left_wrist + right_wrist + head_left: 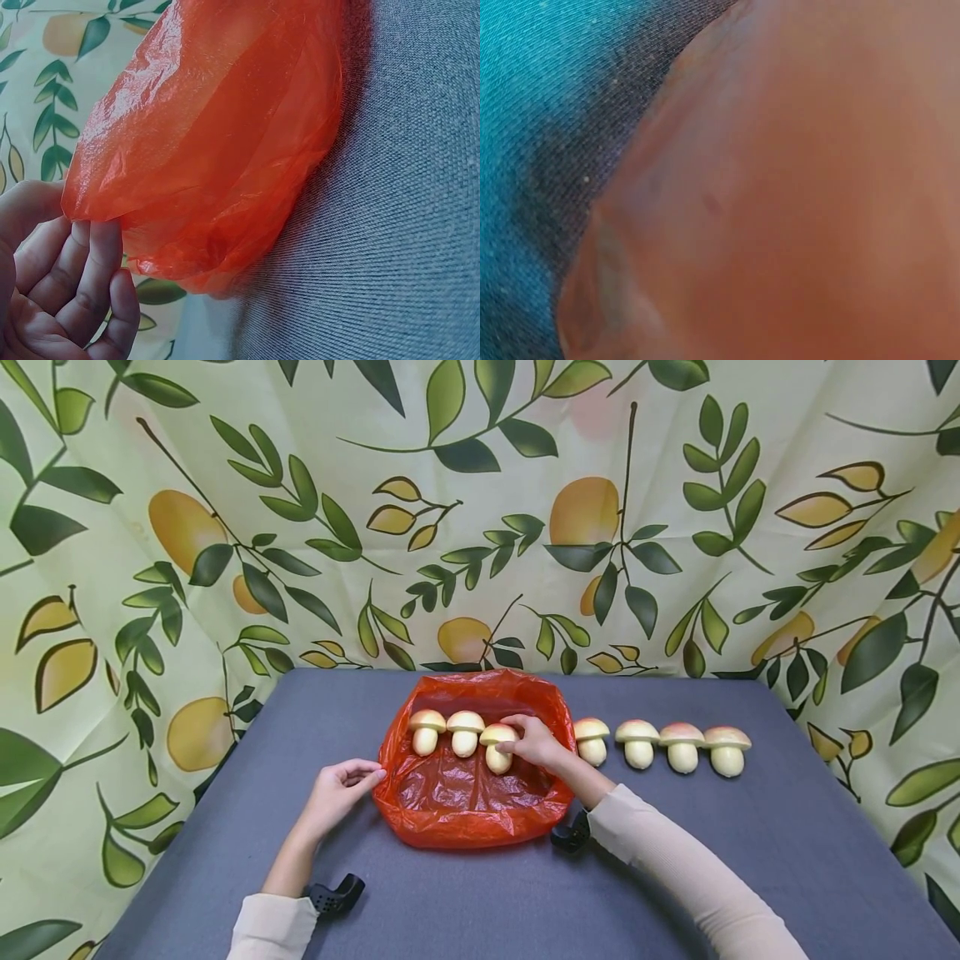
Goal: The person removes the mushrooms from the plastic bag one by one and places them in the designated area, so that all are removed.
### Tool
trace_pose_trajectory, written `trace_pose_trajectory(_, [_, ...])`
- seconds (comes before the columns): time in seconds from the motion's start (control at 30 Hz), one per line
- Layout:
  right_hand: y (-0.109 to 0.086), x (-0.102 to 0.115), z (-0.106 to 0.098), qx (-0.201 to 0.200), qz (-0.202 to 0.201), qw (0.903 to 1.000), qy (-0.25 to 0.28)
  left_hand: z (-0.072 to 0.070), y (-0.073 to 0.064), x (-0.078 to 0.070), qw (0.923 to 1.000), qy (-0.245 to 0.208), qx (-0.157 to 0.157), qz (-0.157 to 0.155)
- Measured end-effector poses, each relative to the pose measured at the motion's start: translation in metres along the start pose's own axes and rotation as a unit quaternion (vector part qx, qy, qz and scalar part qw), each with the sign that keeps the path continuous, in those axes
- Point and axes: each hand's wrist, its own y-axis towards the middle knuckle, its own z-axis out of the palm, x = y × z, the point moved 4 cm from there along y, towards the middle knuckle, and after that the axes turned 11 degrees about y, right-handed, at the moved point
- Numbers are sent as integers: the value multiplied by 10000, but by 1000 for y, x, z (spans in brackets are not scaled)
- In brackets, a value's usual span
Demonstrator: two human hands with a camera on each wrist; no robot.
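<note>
A thin red plastic bag [472, 828] stands wide open on the table. At its left rim my left hand [339, 795] pinches the plastic between thumb and fingers; the left wrist view shows the bag's edge [94, 202] in that pinch. Inside the bag my right hand [536, 745] grips a toy mushroom [498, 760], pale with a reddish cap, stem pointing toward me. To its left lie two more mushrooms, one in the middle [465, 735] and one farther left [425, 735]. Red plastic [817, 195] fills most of the right wrist view, blurred, and hides the right hand there.
Right of the bag several similar mushrooms [682, 750] lie in a row, the nearest [591, 743] partly behind the bag's rim. Under everything is a grey-blue cloth-covered table [450, 902]. A leaf-and-fruit patterned curtain [480, 552] hangs behind and at both sides.
</note>
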Motion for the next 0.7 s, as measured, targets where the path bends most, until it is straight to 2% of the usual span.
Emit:
trace_pose_trajectory(0.23, [-2, -1, -2, -37, 26, 10000, 82, 1, -1, 0, 10000, 3, 30, -19])
trace_pose_trajectory(0.7, [-10, 10, -5, 214, -200, 9991, 310, 1, -1, 1, 10000, 52, 1, 14])
